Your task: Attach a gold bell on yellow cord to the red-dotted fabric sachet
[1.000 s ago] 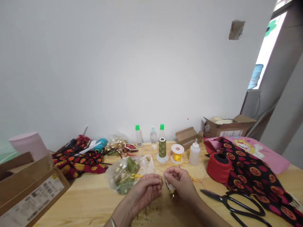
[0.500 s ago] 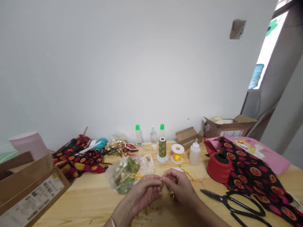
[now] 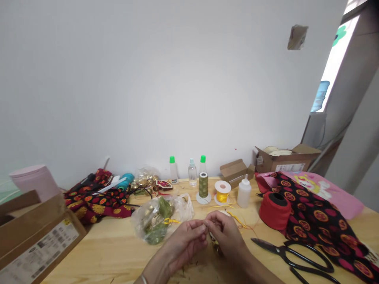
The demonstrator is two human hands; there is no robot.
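My left hand [image 3: 189, 238] and my right hand [image 3: 226, 234] meet above the near middle of the wooden table, thumbs and forefingers pinched tip to tip. Whatever sits in that pinch is too small and covered to make out. A small gold-coloured piece [image 3: 215, 246] shows beneath the fingers of my right hand, partly hidden by them. Just beyond my left hand lies a clear plastic bag [image 3: 142, 219] with gold-coloured bits and green material, a yellow cord [image 3: 171, 221] on it. Loose yellow thread [image 3: 237, 220] trails behind my right hand.
Black-handled scissors [image 3: 293, 252] lie right, near a red thread cone [image 3: 275, 211] and patterned cloth [image 3: 322, 215]. A green thread spool [image 3: 203, 185], yellow thread spool [image 3: 222, 193] and white squeeze bottle [image 3: 244, 193] stand behind my hands. A cardboard box [image 3: 44, 240] occupies the left.
My hands have shifted slightly right, still meeting at the fingertips. The small gold-coloured bit seen between the fingertips before is now covered.
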